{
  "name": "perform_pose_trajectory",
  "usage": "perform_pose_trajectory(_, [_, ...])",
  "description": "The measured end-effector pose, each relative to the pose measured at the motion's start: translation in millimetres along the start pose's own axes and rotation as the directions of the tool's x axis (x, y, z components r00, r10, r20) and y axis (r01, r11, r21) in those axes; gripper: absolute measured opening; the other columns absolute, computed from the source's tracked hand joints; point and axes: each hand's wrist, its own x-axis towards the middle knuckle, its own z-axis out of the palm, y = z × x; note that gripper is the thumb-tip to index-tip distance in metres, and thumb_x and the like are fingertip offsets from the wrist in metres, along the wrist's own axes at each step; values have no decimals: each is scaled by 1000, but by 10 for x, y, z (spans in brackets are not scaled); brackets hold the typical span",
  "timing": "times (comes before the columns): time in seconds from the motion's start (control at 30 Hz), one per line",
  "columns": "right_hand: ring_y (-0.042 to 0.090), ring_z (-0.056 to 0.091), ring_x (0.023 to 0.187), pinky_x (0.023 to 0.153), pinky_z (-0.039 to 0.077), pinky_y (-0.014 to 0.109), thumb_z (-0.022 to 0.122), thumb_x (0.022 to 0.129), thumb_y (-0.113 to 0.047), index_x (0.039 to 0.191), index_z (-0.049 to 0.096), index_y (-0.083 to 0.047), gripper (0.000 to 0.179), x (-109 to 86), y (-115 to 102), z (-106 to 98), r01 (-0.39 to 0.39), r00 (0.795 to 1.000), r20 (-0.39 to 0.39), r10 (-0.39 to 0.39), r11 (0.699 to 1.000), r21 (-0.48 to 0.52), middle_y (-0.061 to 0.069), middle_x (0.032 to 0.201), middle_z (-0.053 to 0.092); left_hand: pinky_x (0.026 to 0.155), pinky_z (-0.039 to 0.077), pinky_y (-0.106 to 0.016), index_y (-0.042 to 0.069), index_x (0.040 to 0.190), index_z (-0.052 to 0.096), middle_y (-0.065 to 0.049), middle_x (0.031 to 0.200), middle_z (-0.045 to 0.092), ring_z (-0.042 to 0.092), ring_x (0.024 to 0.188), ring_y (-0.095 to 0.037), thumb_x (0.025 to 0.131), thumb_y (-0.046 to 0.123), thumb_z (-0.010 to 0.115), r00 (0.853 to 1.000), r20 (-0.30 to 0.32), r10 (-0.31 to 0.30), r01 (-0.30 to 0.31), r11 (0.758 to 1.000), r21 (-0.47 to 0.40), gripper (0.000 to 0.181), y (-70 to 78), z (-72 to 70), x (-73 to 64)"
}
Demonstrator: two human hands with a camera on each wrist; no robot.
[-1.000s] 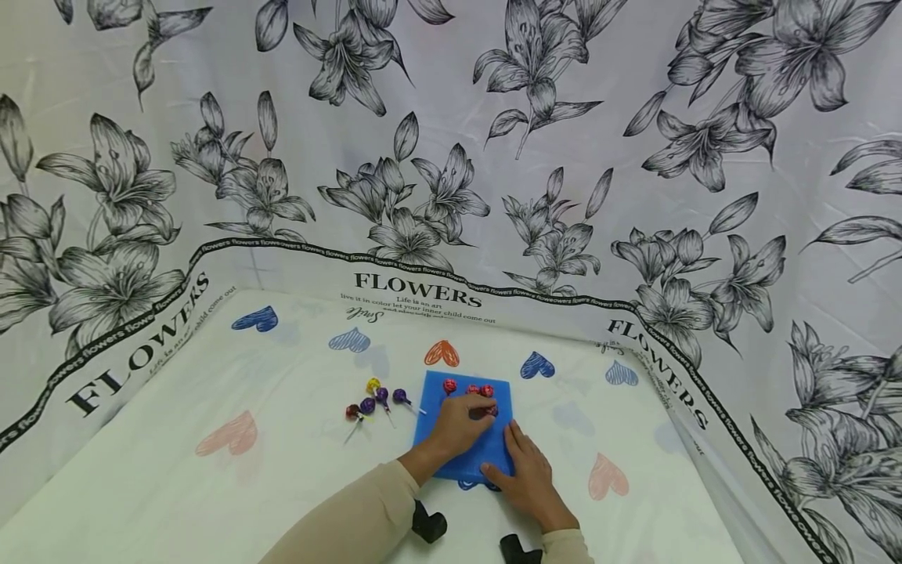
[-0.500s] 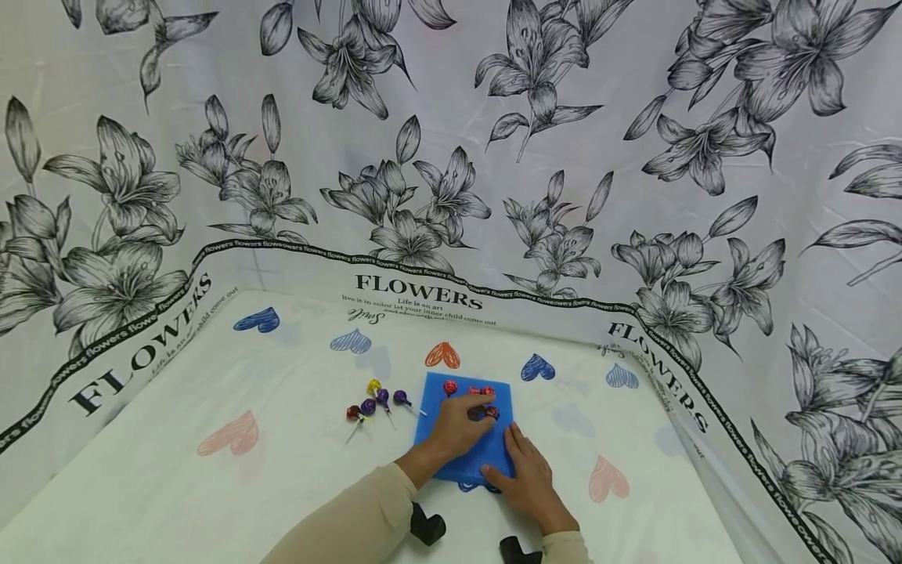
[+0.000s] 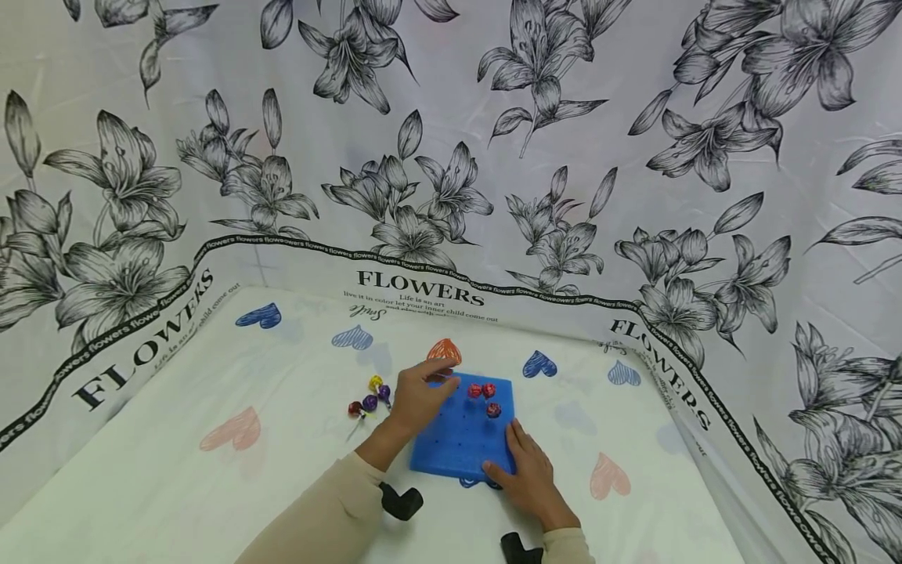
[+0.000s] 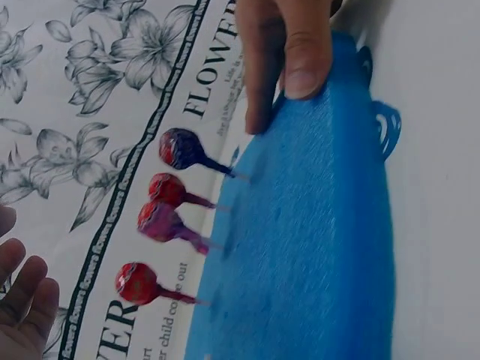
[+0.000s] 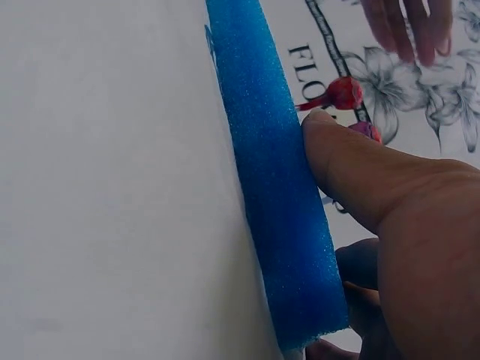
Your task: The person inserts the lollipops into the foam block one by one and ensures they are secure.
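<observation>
A blue foam block [image 3: 461,462] with small holes lies on the table. Wrapped lollipops stand in it by their sticks; the left wrist view shows a red lollipop [image 4: 136,283] at one end and a dark blue-and-red lollipop [image 4: 178,148] nearest the other hand. My left hand [image 3: 419,399] hovers over the block's back left part, its fingers [image 4: 26,307] loosely bent, apart from the lollipops and holding nothing. It hides the back left lollipop in the head view. My right hand [image 3: 524,474] holds the block's near right corner, thumb [image 5: 337,154] on its upper edge.
Loose lollipops lie left of the block, including a yellow lollipop [image 3: 376,382], a purple lollipop [image 3: 369,403] and a dark red lollipop [image 3: 355,409]. Black wrist mounts [image 3: 402,501] hang below the forearms. A flower-printed curtain [image 3: 451,196] rises behind the heart-patterned tablecloth [image 3: 282,439].
My left hand has let go of the lollipop in the second row and moved back and left across the block, now covering one loose purple lollipop. My right hand has stayed put.
</observation>
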Motion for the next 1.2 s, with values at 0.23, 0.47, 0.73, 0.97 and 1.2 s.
perform_pose_trajectory(0.23, [46,20,138,106,15,67,62,89,-53,150,27,2,89,10,2,-4,-11,1000,3,11,1000,-14,19,156,21,78,56,-35,2,112,71,-7,107,70,66,91,-21,83,0,74,987,-137,-81,90,994,55,30,-41,-457,43])
perform_pose_trajectory(0.47, [47,19,138,106,15,68,63,88,-52,150,26,3,90,0,-12,-4,-15,1000,16,15,1000,-7,20,156,21,75,54,-20,1,110,71,-10,104,71,67,89,-25,82,-1,74,957,-234,-170,194,977,84,28,-221,-889,-88])
perform_pose_trajectory(0.73, [46,19,138,106,15,67,62,88,-54,150,25,1,91,18,14,-5,-16,1000,12,16,1000,-14,19,156,20,63,54,-20,4,115,70,-12,107,70,68,88,-28,85,4,73,908,-255,-333,385,903,190,30,-449,-1085,-317])
perform_pose_trajectory(0.97, [45,18,139,106,15,67,62,88,-55,151,25,0,91,24,7,12,-31,999,19,31,999,-10,18,157,19,64,57,-30,1,119,67,-15,110,68,66,88,-33,84,3,72,889,-218,-404,451,855,257,35,-582,-1110,-430])
perform_pose_trajectory(1.2, [45,18,139,106,15,67,61,88,-55,150,26,0,91,20,5,29,-32,999,19,32,999,-9,18,157,19,82,53,-46,0,122,65,-17,113,67,64,97,-35,83,5,72,877,-173,-448,480,810,336,39,-683,-1136,-511])
